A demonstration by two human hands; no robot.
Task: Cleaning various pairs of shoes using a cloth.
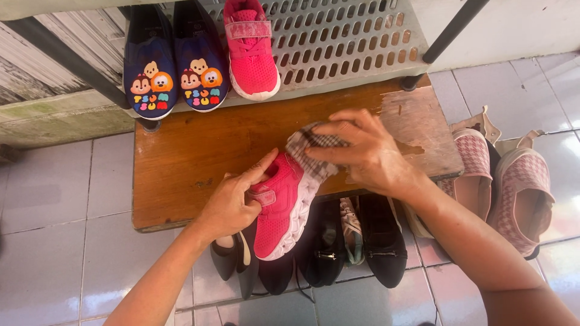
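Note:
My left hand [231, 204] grips a small pink child's shoe [281, 208] with a white sole, held over the front edge of a wooden board [181, 163]. My right hand [362, 148] presses a checked grey-and-white cloth [309, 150] against the shoe's toe end. The matching pink shoe [251, 48] stands on a grey perforated rack shelf [344, 42] at the top, beside a pair of navy slip-on shoes [175, 63] with cartoon figures.
Under the board sit several black shoes [380, 241] and a patterned one. A pair of pink-and-white checked slip-ons [519, 187] lies on the tiled floor [54, 199] at the right. Dark rack legs [450, 30] slant at both sides.

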